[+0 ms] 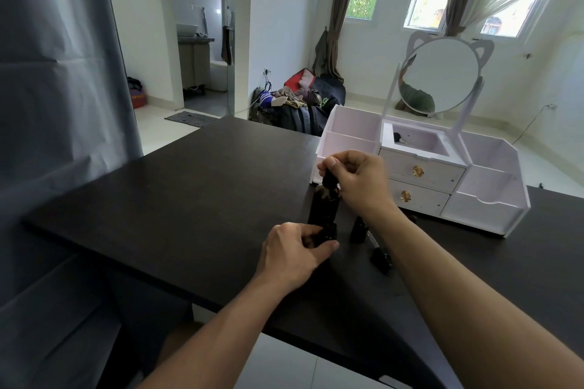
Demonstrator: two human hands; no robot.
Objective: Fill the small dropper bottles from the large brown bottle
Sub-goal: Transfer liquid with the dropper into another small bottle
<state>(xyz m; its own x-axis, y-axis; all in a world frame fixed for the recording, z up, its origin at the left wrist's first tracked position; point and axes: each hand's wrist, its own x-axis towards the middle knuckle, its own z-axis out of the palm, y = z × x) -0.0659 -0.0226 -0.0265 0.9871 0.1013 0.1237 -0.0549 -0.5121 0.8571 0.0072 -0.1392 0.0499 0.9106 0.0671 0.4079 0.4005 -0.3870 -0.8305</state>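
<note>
Both hands work at the dark table [177,186]. Left hand [292,257] curls its fingers and thumb around a small dropper bottle [328,232] standing on the tabletop; most of that bottle is hidden inside the grip. Right hand [357,178] is higher, its fingertips pinched on a black dropper cap [328,179] at the mouth of the large brown bottle [324,207], which stands upright just behind the small one. Whether the cap is seated on the neck or lifted slightly clear is hard to make out, since dark glass blends into dark wood. Another small bottle [358,229] stands just right of the held one, partly covered by the right wrist. Near it a loose dropper [380,254] lies on its side. Behind everything sits a white organizer [486,196] with two drawers and a round mirror [439,76].
</note>
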